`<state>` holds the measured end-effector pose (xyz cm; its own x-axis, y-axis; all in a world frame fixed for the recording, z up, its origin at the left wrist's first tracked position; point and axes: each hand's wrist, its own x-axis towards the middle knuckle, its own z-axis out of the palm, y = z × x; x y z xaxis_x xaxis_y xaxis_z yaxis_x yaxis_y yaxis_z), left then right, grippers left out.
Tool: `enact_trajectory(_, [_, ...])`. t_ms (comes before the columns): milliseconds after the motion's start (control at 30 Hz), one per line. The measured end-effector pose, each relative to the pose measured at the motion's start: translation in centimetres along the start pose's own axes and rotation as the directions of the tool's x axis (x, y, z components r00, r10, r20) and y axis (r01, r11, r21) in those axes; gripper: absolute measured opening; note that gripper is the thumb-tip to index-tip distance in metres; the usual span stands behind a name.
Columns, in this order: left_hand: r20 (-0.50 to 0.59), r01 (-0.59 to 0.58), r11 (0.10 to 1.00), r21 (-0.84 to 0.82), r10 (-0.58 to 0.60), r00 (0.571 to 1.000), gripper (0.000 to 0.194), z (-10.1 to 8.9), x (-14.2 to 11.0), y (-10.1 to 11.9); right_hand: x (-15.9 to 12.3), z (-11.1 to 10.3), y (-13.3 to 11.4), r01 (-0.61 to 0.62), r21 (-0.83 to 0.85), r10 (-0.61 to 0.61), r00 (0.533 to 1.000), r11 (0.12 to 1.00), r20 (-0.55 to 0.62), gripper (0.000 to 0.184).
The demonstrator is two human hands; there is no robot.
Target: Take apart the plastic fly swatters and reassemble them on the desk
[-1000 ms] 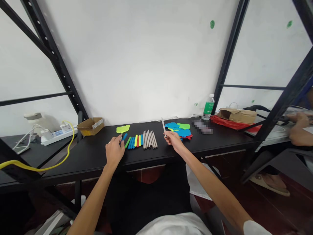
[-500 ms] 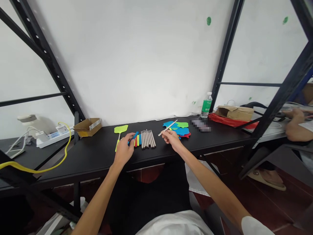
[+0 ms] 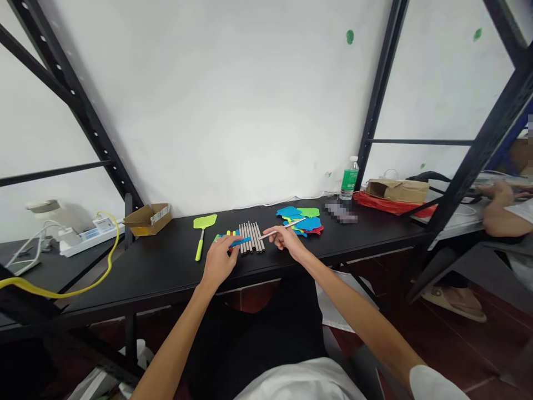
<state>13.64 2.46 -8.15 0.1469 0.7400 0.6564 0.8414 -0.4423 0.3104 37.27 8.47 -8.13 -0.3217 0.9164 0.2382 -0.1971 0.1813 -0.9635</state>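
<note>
My left hand (image 3: 220, 256) is closed around a blue handle (image 3: 242, 241), its free end pointing right over a row of metal rods (image 3: 252, 229). Pinched in my right hand (image 3: 286, 241) is another thin metal rod (image 3: 296, 221), slanting with its lower left end close to the blue handle's tip; whether the two touch I cannot tell. Partly hidden behind my left fingers lie several coloured handles (image 3: 229, 233). A whole lime-green fly swatter (image 3: 205, 222) lies to the left. Blue, green and red swatter heads (image 3: 308, 224) are piled beyond my right hand.
On the black table (image 3: 158, 272) stand an open cardboard box (image 3: 149, 220) at left and a water bottle (image 3: 349, 179) at right. A yellow cable (image 3: 109, 261) hangs near a power strip (image 3: 89, 239). Another person's arm (image 3: 503, 214) shows far right.
My left hand has moved right with the blue handle, now pointing right over the rods. My right hand has brought its metal rod left and slightly down, toward the handle.
</note>
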Motion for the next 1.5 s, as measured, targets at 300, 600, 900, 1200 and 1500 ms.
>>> enact_trajectory(300, [-0.016,-0.034,0.999,-0.006,0.034,0.999,0.027,-0.03,-0.06,0.17,0.4,-0.11,0.53,-0.005,0.072,0.009,0.999,0.997,-0.053,0.025])
enact_trajectory(600, [0.011,-0.024,1.0,0.01,0.024,1.0,0.027,0.03,-0.05,0.19,0.21,-0.2,0.29,-0.035,0.081,0.038,0.998,0.996,-0.043,0.029])
enact_trajectory(900, [0.017,-0.044,0.999,-0.011,0.044,0.999,0.026,-0.06,-0.12,0.16,0.12,-0.29,0.23,-0.021,0.061,0.022,1.0,0.998,-0.012,0.033])
enact_trajectory(1200, [0.095,-0.089,0.996,-0.031,0.091,0.991,0.029,-0.15,-0.32,0.19,0.31,-0.45,0.58,-0.004,0.051,0.001,0.999,0.999,0.042,0.035])
enact_trajectory(1500, [0.121,-0.119,0.991,-0.063,0.126,0.985,0.041,0.09,-0.41,-0.19,0.13,-0.14,0.65,0.018,-0.064,-0.01,0.993,0.998,0.116,0.04])
